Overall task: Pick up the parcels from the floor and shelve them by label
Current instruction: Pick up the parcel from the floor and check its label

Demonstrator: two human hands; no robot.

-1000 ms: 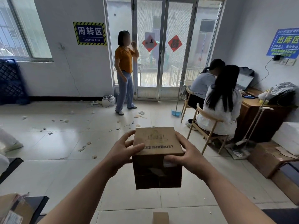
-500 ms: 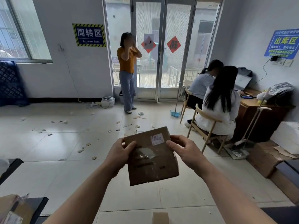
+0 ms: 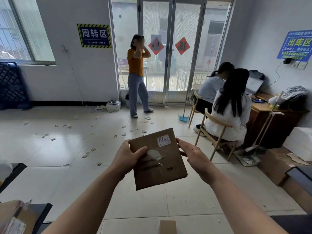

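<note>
A brown cardboard parcel [image 3: 162,164] is held up in front of me, above the tiled floor. Its broad face points at me, with a small white label [image 3: 163,140] near the top edge and shiny clear tape across the middle. My left hand [image 3: 128,157] grips its left edge, thumb over the front. My right hand [image 3: 192,153] holds the right edge. The box is tilted, its lower right corner lowest. Another parcel [image 3: 15,218] lies at the bottom left, and a small cardboard piece [image 3: 168,226] shows at the bottom edge.
One person in an orange top [image 3: 137,75] stands by the glass doors [image 3: 170,53]. Two people sit on chairs [image 3: 217,130] at a wooden desk [image 3: 273,122] on the right. Cardboard scraps litter the floor [image 3: 87,154]. Brown boxes [image 3: 280,164] line the right wall. A dark crate [image 3: 11,86] leans far left.
The parcel has been turned in my hands: its barcode top faced up before, now the labelled broad face is toward me. The standing person stepped right and raised both hands.
</note>
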